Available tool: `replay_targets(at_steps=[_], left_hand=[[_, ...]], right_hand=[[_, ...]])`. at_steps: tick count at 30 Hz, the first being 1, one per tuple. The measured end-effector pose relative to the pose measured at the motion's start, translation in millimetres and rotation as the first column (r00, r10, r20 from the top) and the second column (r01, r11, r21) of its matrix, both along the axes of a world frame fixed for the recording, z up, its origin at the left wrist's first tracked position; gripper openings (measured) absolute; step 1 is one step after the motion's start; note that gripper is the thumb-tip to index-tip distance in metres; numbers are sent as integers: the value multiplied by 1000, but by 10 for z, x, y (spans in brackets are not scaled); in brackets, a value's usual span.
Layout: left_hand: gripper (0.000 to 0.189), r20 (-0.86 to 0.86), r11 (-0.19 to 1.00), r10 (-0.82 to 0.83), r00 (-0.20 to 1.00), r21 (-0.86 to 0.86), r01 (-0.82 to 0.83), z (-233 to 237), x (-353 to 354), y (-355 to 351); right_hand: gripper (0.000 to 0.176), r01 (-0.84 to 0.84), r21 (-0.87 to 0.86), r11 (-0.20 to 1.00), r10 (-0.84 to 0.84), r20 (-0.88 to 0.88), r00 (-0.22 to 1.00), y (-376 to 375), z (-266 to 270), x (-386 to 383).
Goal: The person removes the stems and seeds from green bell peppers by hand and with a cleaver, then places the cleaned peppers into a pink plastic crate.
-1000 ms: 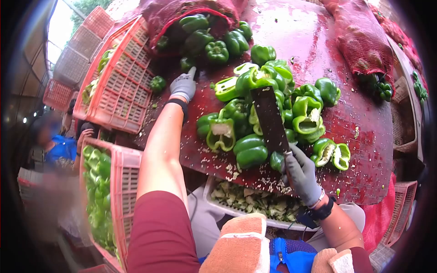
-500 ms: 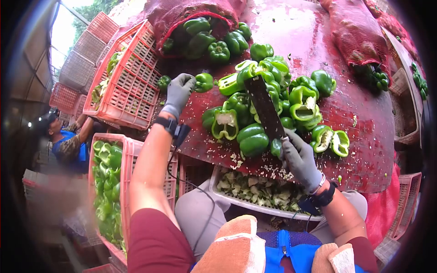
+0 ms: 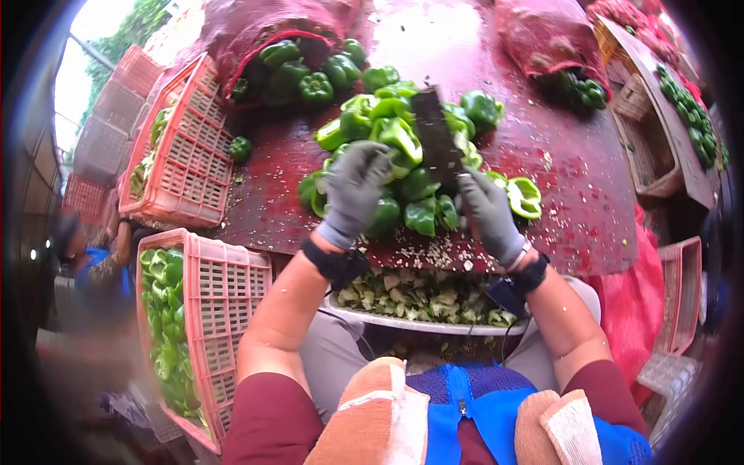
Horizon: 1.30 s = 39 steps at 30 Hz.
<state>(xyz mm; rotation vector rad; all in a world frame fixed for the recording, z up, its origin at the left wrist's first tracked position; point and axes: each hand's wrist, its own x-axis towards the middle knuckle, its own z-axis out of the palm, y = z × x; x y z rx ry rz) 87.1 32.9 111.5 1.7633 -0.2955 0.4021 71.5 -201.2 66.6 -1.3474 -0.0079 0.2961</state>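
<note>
My right hand (image 3: 490,213), in a grey glove, grips a broad dark cleaver (image 3: 436,136). Its blade points away from me over a pile of green bell peppers. My left hand (image 3: 353,190), gloved too, has its fingers curled at the near left of the pile, against a pale green bell pepper (image 3: 400,143); the grip is partly hidden. Cut and whole peppers lie around both hands, among them a pepper half (image 3: 525,198) right of the cleaver. Below the table edge, a white tray (image 3: 418,328) holds pale pepper scraps.
Red mesh sacks (image 3: 263,23) spill whole peppers at the back of the red table (image 3: 271,186). Pink crates (image 3: 229,310) stand on the left, the nearer one filled with cut peppers. A co-worker (image 3: 97,256) is at far left. More crates (image 3: 678,294) stand at right.
My left hand has come from the left side of the table to the pile; the pepper at its fingertips is gone from that spot. The right hand still holds the cleaver. The view has shifted.
</note>
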Motion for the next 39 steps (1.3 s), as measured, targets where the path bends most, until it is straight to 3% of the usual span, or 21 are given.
replay_targets(at_steps=[1, 3, 6, 7, 9, 11, 12, 13, 15, 16, 17, 19, 23, 26, 27, 29, 30, 33, 34, 39], left_hand=[[11, 26, 988, -6, 1000, 157, 1, -166, 58, 47], [14, 142, 817, -5, 990, 571, -78, -370, 159, 179], [18, -54, 720, -139, 989, 680, 138, -260, 275, 349], [18, -370, 793, -173, 913, 497, 352, -61, 359, 418], [19, -737, 976, -100, 669, 58, 211, 346, 689, 617], [24, -514, 999, 3, 858, 36, 18, 82, 1322, 1115], [29, -354, 954, 240, 904, 257, -153, -203, 1737, 1390], [33, -142, 836, 434, 890, 431, -340, -479, 2099, 1635], [40, -67, 719, 593, 803, 492, -490, -599, 2444, 1818], [55, -406, 801, 596, 693, 242, -547, -612, 2527, 1762], [67, -587, 844, 490, 645, 132, -520, -600, 2565, 1764], [71, -469, 925, 358, 808, 59, -375, -1315, 3088, 2294], [78, -413, 845, 255, 874, -346, -409, -1316, 2964, 2042], [68, -400, 784, 175, 899, -496, -373, -1265, 2860, 1820], [54, -417, 822, 165, 894, -442, -358, -1321, 2863, 1815], [51, -492, 829, 106, 864, -437, -350, -1432, 2906, 1850], [60, -520, 822, 125, 845, -422, -382, -1361, 2847, 1798], [58, -387, 809, 141, 911, -485, -331, -782, 2455, 1475], [56, -343, 857, 153, 927, -421, -298, -616, 2349, 1430], [50, -186, 941, -72, 980, -338, 5, 103, 1539, 782]], right_hand=[[43, 41, 73, 996, -38, -47, 998, 0, 34, 18], [42, 84, 119, 989, -73, -96, 993, -33, 113, 18], [41, 101, 142, 985, -89, -91, 992, -28, 85, 36], [42, 87, 87, 992, -81, -73, 994, -27, 137, 20], [38, 52, 71, 996, -50, -28, 998, -21, 48, 51], [42, 18, 44, 999, -18, 11, 1000, -9, 40, 69], [44, 14, 42, 999, -15, 14, 1000, 2, 30, 78], [45, 12, 39, 999, -13, 17, 1000, 10, 25, 85], [48, 10, -13, 1000, -9, 35, 999, 11, 4, 107], [45, 19, 26, 999, -19, 27, 999, 14, -2, 111], [45, 17, 10, 1000, -17, 27, 999, 9, -15, 118], [44, 8, -17, 1000, -7, 34, 999, 11, -29, 145], [52, -38, -72, 997, 37, -13, 999, 8, -22, 159], [46, -27, -67, 997, 28, 19, 999, 39, -66, 149], [43, -19, -59, 998, 21, 27, 999, 49, -73, 132], [43, -26, -60, 998, 27, 14, 1000, 68, -36, 127], [43, -26, -60, 998, 26, 9, 1000, 67, -10, 129], [43, -7, -42, 999, 9, 45, 999, 52, 3, 131], [44, 7, -35, 999, -5, 58, 998, 57, 31, 129], [59, 21, 20, 1000, -28, 431, 902, -11, 543, 89]])
